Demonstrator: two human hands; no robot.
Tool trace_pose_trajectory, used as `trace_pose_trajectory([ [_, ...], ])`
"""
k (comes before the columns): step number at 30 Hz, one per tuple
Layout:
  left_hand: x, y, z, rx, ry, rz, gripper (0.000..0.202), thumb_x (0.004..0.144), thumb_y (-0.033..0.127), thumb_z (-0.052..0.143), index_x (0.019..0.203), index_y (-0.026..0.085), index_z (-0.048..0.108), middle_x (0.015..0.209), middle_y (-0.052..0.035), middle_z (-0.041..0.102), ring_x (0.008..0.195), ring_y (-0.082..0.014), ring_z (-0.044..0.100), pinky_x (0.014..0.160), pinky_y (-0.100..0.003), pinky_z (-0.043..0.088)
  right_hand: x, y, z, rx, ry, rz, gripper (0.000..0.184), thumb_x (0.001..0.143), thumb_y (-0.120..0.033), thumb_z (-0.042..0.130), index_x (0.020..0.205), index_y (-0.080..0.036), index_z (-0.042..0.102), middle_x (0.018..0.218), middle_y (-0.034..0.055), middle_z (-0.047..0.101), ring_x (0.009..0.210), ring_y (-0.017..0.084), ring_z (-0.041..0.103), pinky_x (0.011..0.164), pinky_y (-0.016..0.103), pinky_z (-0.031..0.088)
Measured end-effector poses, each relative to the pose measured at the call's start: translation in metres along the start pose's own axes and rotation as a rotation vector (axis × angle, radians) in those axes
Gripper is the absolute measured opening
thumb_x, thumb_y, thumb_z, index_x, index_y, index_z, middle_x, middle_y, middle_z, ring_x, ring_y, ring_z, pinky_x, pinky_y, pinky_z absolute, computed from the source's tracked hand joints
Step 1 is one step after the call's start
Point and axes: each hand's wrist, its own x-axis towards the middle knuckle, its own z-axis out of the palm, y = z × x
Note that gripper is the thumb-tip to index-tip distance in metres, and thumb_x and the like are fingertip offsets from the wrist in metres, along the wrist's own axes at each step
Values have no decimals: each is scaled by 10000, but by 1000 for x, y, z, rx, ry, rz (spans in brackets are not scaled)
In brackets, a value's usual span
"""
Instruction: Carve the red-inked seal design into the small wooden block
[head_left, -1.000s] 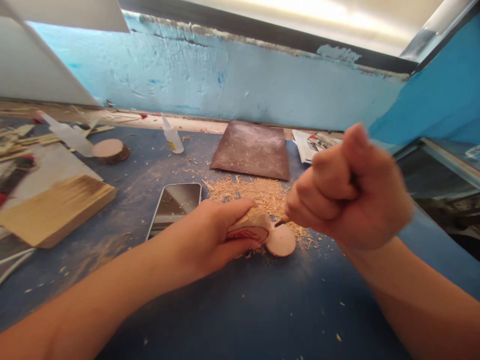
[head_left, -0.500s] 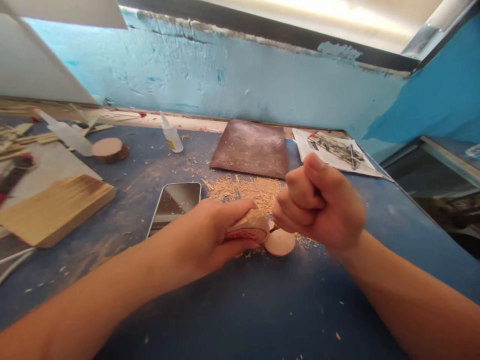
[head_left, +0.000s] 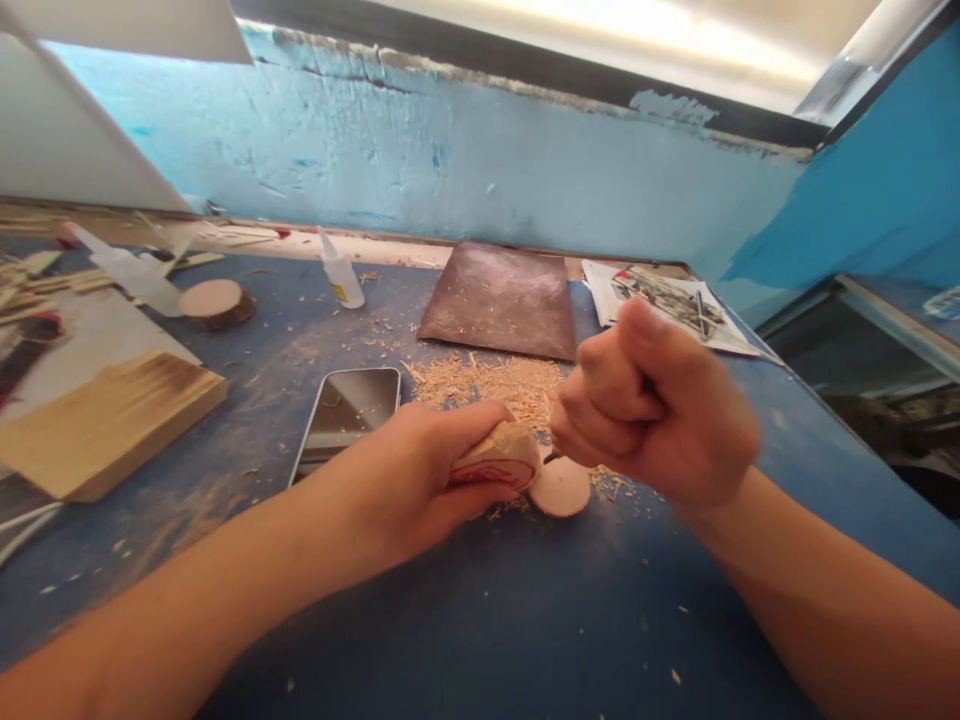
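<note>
My left hand [head_left: 420,470] is wrapped round a pale wooden piece [head_left: 499,458] with a red drawn outline on its cut face, pressing it on the blue table [head_left: 480,620]. My right hand [head_left: 652,415] is a fist around a small carving tool; only a dark tip shows at the wood's right edge. A flat round wooden slice [head_left: 560,487] lies just below that fist. A heap of wood shavings [head_left: 499,380] lies behind both hands.
A phone [head_left: 346,410] lies face up left of my hand. A brown leather mat [head_left: 501,300], papers [head_left: 667,300], a glue bottle [head_left: 341,272], a log slice [head_left: 214,303] and a wooden block [head_left: 105,420] stand around. The table's edge drops off at right.
My right fist swung in from the right toward the wooden piece, then lifted slightly. The left hand kept its hold and tilted the piece a little.
</note>
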Motion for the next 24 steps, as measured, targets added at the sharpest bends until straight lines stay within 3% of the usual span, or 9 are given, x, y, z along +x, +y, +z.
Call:
trace_pose_trajectory([
  [3, 0, -1, 0, -23, -12, 15, 121, 939, 281, 663, 1029, 207, 695, 779, 24, 721, 665, -150, 644, 612, -265, 437, 0, 4, 0, 16, 59, 14, 604, 1039, -450, 461, 546, -201, 216, 476, -74, 148, 390, 69, 147, 385, 246, 155],
  [7, 0, -2, 0, -18, -9, -13, 133, 933, 303, 676, 1027, 211, 692, 769, 26, 722, 652, -153, 642, 598, -268, 432, -1, -3, 2, 2, 9, 7, 604, 1038, -442, 466, 538, -201, 227, 467, -78, 148, 368, 65, 148, 356, 236, 150],
  [10, 0, -3, 0, -14, -25, -2, 116, 938, 301, 670, 1005, 209, 689, 773, 27, 719, 662, -149, 644, 602, -261, 434, -2, -9, 2, -24, 80, -2, 625, 1090, -408, 345, 536, -197, 146, 462, -69, 103, 375, 74, 122, 371, 248, 187],
  [11, 1, -3, 0, -17, -27, 12, 111, 938, 295, 665, 1005, 208, 686, 788, 26, 724, 673, -149, 651, 613, -259, 441, -2, -8, 2, -6, 75, 17, 622, 1097, -400, 316, 526, -195, 177, 454, -66, 109, 363, 80, 138, 362, 248, 168],
  [14, 1, -3, -1, -13, -31, 18, 128, 936, 312, 664, 1015, 212, 680, 787, 24, 724, 661, -150, 651, 607, -260, 441, -1, -1, 0, -1, 19, 11, 586, 1042, -414, 444, 536, -200, 238, 461, -72, 191, 366, 67, 172, 356, 232, 162],
  [18, 2, -1, -2, -1, -34, 3, 121, 944, 311, 666, 1010, 210, 684, 768, 30, 710, 657, -144, 638, 610, -249, 439, 1, 3, -4, 21, 53, -19, 634, 998, -453, 533, 542, -200, 173, 463, -81, 113, 367, 70, 97, 354, 246, 133],
  [20, 2, -1, -2, -7, -42, 10, 113, 947, 304, 665, 1003, 207, 683, 767, 34, 706, 656, -135, 634, 615, -240, 439, 0, 2, -5, 2, 24, -20, 632, 1024, -508, 487, 536, -211, 215, 452, -80, 166, 343, 65, 152, 334, 224, 150],
  [23, 2, -1, -2, -13, -51, 0, 105, 950, 307, 667, 977, 205, 675, 764, 35, 704, 666, -135, 645, 610, -235, 436, -1, -1, -6, -12, 72, -22, 607, 1087, -413, 366, 553, -209, 162, 482, -74, 117, 389, 75, 107, 386, 249, 169],
  [24, 2, -1, -2, -10, -49, -1, 104, 947, 305, 671, 977, 205, 675, 766, 35, 705, 672, -137, 648, 615, -237, 439, -1, 0, -7, -6, 39, -62, 610, 1063, -434, 414, 556, -213, 157, 484, -77, 104, 382, 75, 99, 374, 258, 163],
])
